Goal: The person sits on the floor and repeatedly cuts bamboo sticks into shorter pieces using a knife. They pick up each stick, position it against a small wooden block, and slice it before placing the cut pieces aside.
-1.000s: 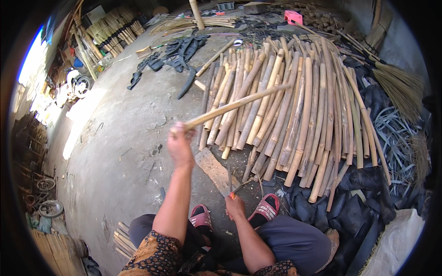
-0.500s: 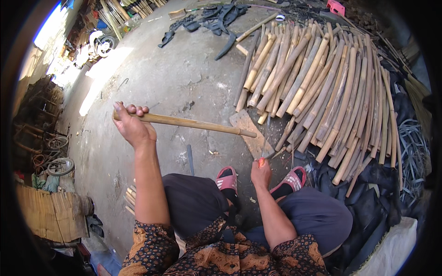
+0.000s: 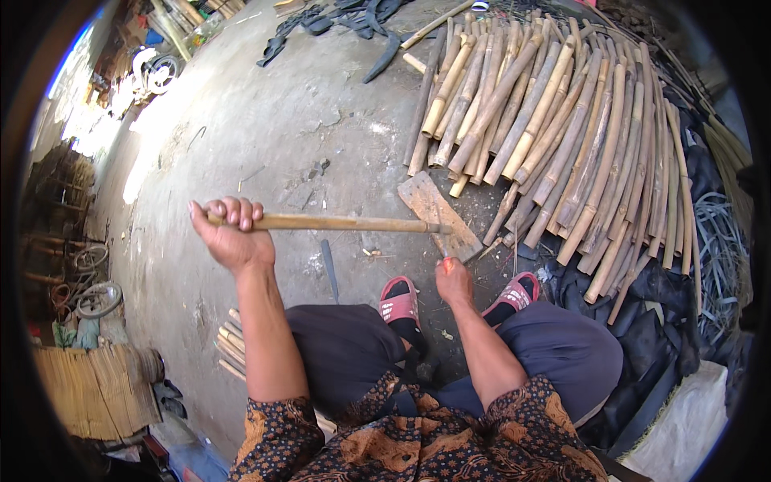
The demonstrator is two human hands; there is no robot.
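My left hand [image 3: 233, 233] is closed round the left end of a bamboo pole [image 3: 345, 224]. The pole runs almost level to the right, and its far end lies over a worn wooden board [image 3: 456, 229] on the ground. In my right hand [image 3: 454, 281] is the red-orange handle of a thin-bladed tool [image 3: 446, 262]. Its narrow blade points away from me and meets or crosses the pole near the tip; which of these I cannot tell. My fingers cover most of the handle.
A large heap of cut bamboo poles [image 3: 554, 153] fills the right side, with dark sheeting [image 3: 642, 353] beside it. A flat dark strip [image 3: 329, 269] lies on the concrete floor [image 3: 281, 120]. Black rubber-like scraps [image 3: 369, 20] lie at the back. Several short bamboo pieces [image 3: 231, 345] rest by my left knee.
The bamboo pole has become more level, with my left hand slightly lower. My right hand has moved up, bringing the blade to the pole's far end. The head view has tilted a little.
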